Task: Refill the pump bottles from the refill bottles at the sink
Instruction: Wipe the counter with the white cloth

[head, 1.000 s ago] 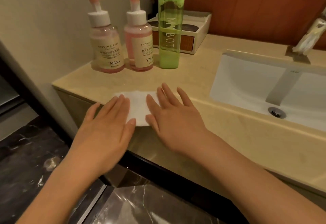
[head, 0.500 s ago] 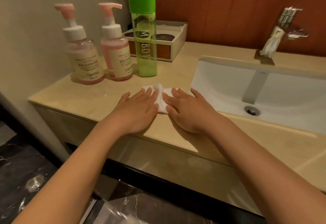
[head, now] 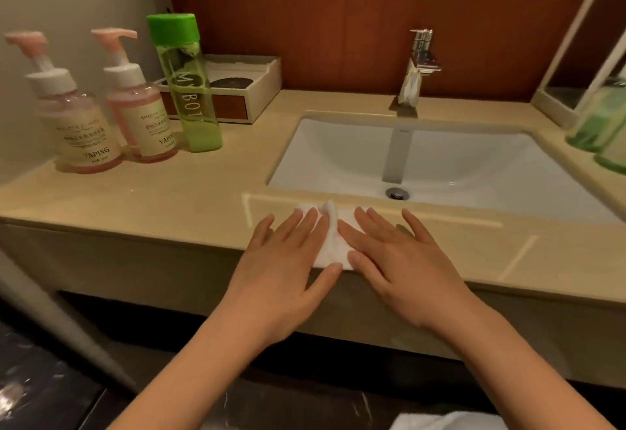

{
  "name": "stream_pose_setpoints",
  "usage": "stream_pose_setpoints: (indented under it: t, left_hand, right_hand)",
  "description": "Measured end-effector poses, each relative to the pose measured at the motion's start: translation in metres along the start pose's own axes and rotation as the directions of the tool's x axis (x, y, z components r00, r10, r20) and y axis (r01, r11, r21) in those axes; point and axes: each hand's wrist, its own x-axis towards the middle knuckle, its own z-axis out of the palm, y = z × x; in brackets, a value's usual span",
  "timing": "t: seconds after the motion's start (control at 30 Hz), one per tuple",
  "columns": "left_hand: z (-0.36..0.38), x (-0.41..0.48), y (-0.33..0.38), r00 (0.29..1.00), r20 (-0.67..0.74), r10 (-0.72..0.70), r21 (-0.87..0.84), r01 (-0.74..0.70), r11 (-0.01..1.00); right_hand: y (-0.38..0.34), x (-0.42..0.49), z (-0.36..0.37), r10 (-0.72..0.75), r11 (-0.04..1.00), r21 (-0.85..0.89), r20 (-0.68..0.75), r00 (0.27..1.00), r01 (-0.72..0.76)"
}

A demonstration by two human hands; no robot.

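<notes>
Two pink pump bottles stand at the counter's far left: one by the wall [head: 72, 117] and one beside it [head: 139, 111]. A tall green refill bottle [head: 189, 90] with a green cap stands just right of them. My left hand [head: 288, 267] and my right hand [head: 393, 260] lie flat with straight fingers on a white cloth [head: 330, 243]. The cloth sits on the counter's front edge, in front of the sink [head: 338, 158], bunched up between my hands.
A chrome faucet [head: 418, 67] rises behind the white basin. A box tray [head: 250, 90] stands against the wooden back wall. Green bottles [head: 599, 124] and a mirror frame [head: 576, 39] are at the far right. A white towel [head: 440, 421] shows at the bottom edge.
Both hands have slid the cloth rightwards along the counter, from in front of the pump bottles to in front of the sink. The cloth has bunched up.
</notes>
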Motion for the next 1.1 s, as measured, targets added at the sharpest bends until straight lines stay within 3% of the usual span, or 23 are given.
stream_pose_setpoints:
  t: [0.43,0.53,0.73,0.8,0.97,1.1]
  left_hand:
    - [0.021,0.060,0.161,0.923,0.029,0.385,0.062,-0.386,0.920]
    - [0.026,0.078,0.199,0.879,0.037,0.476,0.091,-0.477,0.874]
    - [0.035,0.108,0.257,0.802,0.007,0.598,0.115,-0.595,0.796]
    - [0.041,0.113,0.269,0.776,-0.069,0.627,0.074,-0.622,0.779]
    - [0.059,0.116,0.315,0.582,-0.457,0.673,0.090,-0.722,0.686]
    - [0.065,0.105,0.346,0.506,-0.561,0.655,-0.167,-0.844,0.509]
  right_hand:
    - [0.129,-0.124,-0.018,0.297,0.948,-0.101,-0.053,0.953,-0.301]
    - [0.161,-0.151,-0.019,0.375,0.921,-0.066,-0.110,0.920,-0.384]
    - [0.219,-0.189,-0.016,0.384,0.903,-0.072,-0.308,0.871,-0.423]
    - [0.238,-0.203,-0.012,0.356,0.908,-0.068,-0.397,0.846,-0.414]
    - [0.269,-0.255,-0.013,0.417,0.892,0.057,-0.484,0.769,-0.448]
    - [0.272,-0.297,-0.009,0.527,0.850,0.252,-0.449,0.721,-0.463]
